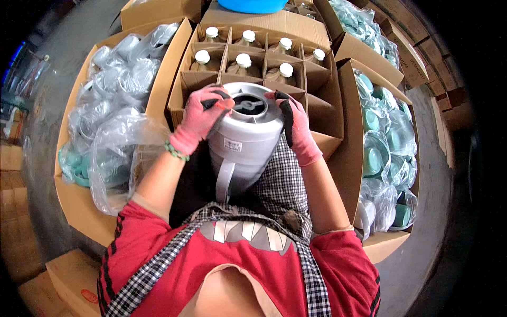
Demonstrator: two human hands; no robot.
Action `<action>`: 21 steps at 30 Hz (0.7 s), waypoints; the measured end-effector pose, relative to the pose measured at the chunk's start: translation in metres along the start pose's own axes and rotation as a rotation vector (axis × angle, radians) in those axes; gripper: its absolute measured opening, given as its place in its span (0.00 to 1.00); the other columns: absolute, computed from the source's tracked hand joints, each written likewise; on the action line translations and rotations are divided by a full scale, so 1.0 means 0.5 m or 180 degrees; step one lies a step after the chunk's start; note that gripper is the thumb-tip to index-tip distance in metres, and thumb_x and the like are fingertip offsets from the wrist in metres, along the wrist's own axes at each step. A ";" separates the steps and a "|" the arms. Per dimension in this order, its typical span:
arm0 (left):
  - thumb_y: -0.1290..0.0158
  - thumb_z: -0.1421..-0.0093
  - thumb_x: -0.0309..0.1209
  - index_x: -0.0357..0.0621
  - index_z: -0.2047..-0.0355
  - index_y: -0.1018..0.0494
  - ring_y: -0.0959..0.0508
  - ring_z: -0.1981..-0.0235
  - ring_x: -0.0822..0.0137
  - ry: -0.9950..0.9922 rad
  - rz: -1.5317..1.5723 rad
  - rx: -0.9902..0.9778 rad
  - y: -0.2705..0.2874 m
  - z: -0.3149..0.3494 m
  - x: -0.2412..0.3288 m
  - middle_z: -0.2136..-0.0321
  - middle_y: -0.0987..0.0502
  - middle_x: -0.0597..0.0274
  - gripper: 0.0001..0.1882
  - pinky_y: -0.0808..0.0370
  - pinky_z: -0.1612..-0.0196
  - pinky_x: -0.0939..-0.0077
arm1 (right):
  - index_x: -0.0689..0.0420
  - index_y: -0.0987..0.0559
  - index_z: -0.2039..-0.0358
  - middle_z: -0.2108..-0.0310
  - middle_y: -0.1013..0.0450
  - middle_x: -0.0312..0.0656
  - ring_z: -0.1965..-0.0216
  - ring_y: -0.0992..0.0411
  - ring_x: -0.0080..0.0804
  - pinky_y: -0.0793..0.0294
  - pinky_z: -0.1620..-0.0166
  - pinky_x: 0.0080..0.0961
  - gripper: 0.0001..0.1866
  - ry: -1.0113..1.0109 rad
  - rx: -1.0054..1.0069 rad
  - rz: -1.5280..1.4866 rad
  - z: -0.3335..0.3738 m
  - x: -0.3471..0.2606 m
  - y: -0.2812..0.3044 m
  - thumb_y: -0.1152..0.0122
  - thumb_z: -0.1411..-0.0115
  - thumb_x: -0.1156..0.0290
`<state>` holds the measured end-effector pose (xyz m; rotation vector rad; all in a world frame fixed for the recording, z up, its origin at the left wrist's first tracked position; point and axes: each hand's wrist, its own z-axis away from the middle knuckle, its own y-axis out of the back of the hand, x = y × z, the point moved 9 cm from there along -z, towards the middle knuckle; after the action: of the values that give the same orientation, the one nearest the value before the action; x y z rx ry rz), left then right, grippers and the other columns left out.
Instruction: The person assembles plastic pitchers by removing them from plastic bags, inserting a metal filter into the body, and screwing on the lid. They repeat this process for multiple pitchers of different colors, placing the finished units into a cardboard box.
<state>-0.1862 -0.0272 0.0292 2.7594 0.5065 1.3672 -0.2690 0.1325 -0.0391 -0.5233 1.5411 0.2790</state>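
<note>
A pale grey plastic jug [245, 145] with a side handle [225, 178] rests in front of my lap, its round ringed end turned up toward me. Inside that ring is a dark opening crossed by a grey spoked piece [250, 106]. My left hand [205, 110], in a pink and black glove, has its fingers closed at the left of the ring. A small orange-red bit shows at its fingertips; what it is I cannot make out. Gloved the same way, my right hand [293, 122] grips the jug's upper right edge.
Beyond the jug, a divided cardboard box [334, 119] holds several white-capped bottles [243, 61]. A carton [79, 203] of plastic-wrapped pieces stands at left. Another carton [348, 153] at right holds wrapped green and white parts [372, 161]. A blue basin [253, 4] shows at the far edge.
</note>
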 end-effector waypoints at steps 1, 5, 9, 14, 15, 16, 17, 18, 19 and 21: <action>0.47 0.53 0.26 0.36 0.81 0.28 0.28 0.76 0.68 -0.0095 0.0051 -0.0513 -0.005 -0.010 -0.013 0.79 0.27 0.58 0.05 0.32 0.70 0.79 | 0.62 0.26 0.67 0.73 0.32 0.34 0.72 0.39 0.19 0.40 0.66 0.13 0.14 -0.0013 -0.0025 -0.0037 0.001 -0.010 -0.008 0.57 0.49 0.71; 0.50 0.47 0.35 0.38 0.66 0.30 0.29 0.68 0.75 0.1485 0.2489 0.0537 0.024 0.039 -0.134 0.69 0.27 0.59 0.13 0.30 0.66 0.81 | 0.62 0.27 0.65 0.77 0.34 0.30 0.73 0.41 0.16 0.41 0.69 0.12 0.13 -0.0280 -0.0050 0.0003 0.019 -0.001 -0.017 0.58 0.50 0.75; 0.55 0.45 0.47 0.40 0.62 0.32 0.29 0.67 0.72 0.3287 0.4412 -0.0222 -0.094 0.118 -0.209 0.70 0.28 0.62 0.22 0.32 0.59 0.77 | 0.61 0.30 0.65 0.66 0.35 0.50 0.66 0.36 0.47 0.35 0.60 0.34 0.18 0.1934 0.0077 0.3722 0.059 -0.200 -0.089 0.41 0.59 0.72; 0.52 0.47 0.43 0.48 0.70 0.29 0.30 0.72 0.77 0.3363 0.4258 -0.0119 -0.121 0.122 -0.181 0.75 0.27 0.68 0.13 0.32 0.64 0.83 | 0.61 0.26 0.71 0.72 0.31 0.49 0.66 0.32 0.44 0.33 0.61 0.31 0.16 0.1219 -0.2708 0.4190 0.051 -0.146 -0.214 0.44 0.57 0.62; 0.52 0.46 0.42 0.46 0.68 0.28 0.30 0.70 0.78 0.3504 0.5146 -0.0520 -0.143 0.133 -0.189 0.73 0.27 0.68 0.13 0.33 0.62 0.85 | 0.61 0.26 0.74 0.74 0.31 0.50 0.69 0.31 0.45 0.32 0.63 0.33 0.15 0.0852 -0.2814 0.4661 0.040 -0.118 -0.219 0.45 0.57 0.61; 0.54 0.44 0.41 0.44 0.67 0.29 0.30 0.67 0.79 0.3322 0.4690 -0.0606 -0.145 0.138 -0.221 0.70 0.26 0.68 0.14 0.34 0.60 0.86 | 0.61 0.25 0.76 0.77 0.30 0.51 0.71 0.30 0.46 0.32 0.64 0.34 0.15 0.0479 -0.2888 0.5177 0.031 -0.099 -0.218 0.46 0.56 0.60; 0.54 0.45 0.43 0.44 0.68 0.29 0.30 0.67 0.78 0.3460 0.5520 -0.0381 -0.150 0.134 -0.213 0.70 0.26 0.67 0.15 0.33 0.61 0.85 | 0.61 0.25 0.78 0.78 0.30 0.52 0.72 0.30 0.47 0.31 0.65 0.35 0.16 0.0437 -0.2606 0.5146 0.022 -0.097 -0.213 0.47 0.56 0.58; 0.54 0.46 0.44 0.44 0.68 0.29 0.29 0.67 0.78 0.3544 0.6361 -0.0148 -0.148 0.130 -0.205 0.71 0.26 0.67 0.17 0.33 0.62 0.85 | 0.62 0.25 0.79 0.80 0.30 0.54 0.73 0.30 0.48 0.31 0.67 0.36 0.18 0.0394 -0.2326 0.5107 0.012 -0.095 -0.209 0.48 0.55 0.57; 0.54 0.46 0.46 0.44 0.69 0.29 0.28 0.69 0.78 0.2966 0.5190 -0.0462 -0.125 0.118 -0.206 0.72 0.26 0.67 0.18 0.32 0.64 0.85 | 0.65 0.26 0.79 0.79 0.30 0.54 0.74 0.29 0.46 0.31 0.67 0.34 0.19 -0.0216 -0.2077 0.4883 0.001 -0.093 -0.195 0.49 0.53 0.58; 0.53 0.48 0.50 0.45 0.71 0.28 0.29 0.75 0.79 0.2914 0.3652 -0.0668 -0.112 0.125 -0.213 0.75 0.26 0.70 0.20 0.31 0.71 0.84 | 0.64 0.27 0.77 0.80 0.31 0.53 0.75 0.29 0.43 0.30 0.69 0.30 0.13 -0.1420 -0.2319 0.3886 0.000 -0.077 -0.179 0.50 0.50 0.64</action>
<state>-0.2129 0.0022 -0.1005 2.0081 -1.3788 2.5869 -0.2265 0.0611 0.0118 0.0250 1.1042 1.8027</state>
